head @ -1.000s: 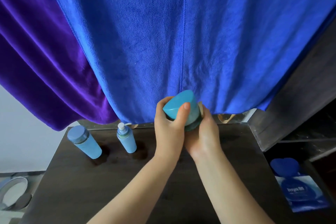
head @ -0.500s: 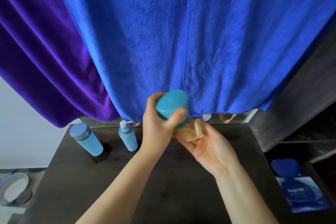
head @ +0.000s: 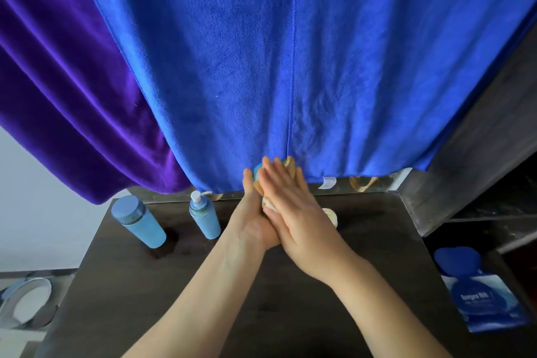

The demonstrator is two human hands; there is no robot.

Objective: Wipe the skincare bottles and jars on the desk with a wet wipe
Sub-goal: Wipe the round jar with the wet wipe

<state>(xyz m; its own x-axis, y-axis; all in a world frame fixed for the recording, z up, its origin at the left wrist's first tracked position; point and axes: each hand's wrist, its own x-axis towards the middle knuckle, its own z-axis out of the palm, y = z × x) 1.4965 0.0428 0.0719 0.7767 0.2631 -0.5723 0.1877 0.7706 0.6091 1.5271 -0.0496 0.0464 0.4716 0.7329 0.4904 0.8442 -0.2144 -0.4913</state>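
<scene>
Two bare hands meet above the far middle of the dark wooden desk (head: 261,314), pressed together around a teal round-lidded skincare jar (head: 257,172) of which only a sliver shows past the fingertips. The left hand (head: 252,222) lies underneath, palm up, its fingers curled round the jar from the left side. The right hand (head: 293,212) lies flat over the top, fingers straight and close together, pressing a crumpled beige wet wipe (head: 268,203) against the jar; bits of the wipe peek out beyond the right fingertips and below the right palm's outer edge. How much of the jar the wipe covers cannot be told, as the hands hide it. Left of the left hand's fingers, and apart from them, stands a light blue plastic pump bottle with a white nozzle (head: 204,219), and further left a light blue cylindrical bottle with a darker blue cap (head: 139,221), both upright on the desk. Beyond the fingertips hangs a bright blue plush cloth (head: 290,67), with a purple velvet cloth (head: 66,81) beside it. Well right of the right hand lies a blue printed packet (head: 482,302).
</scene>
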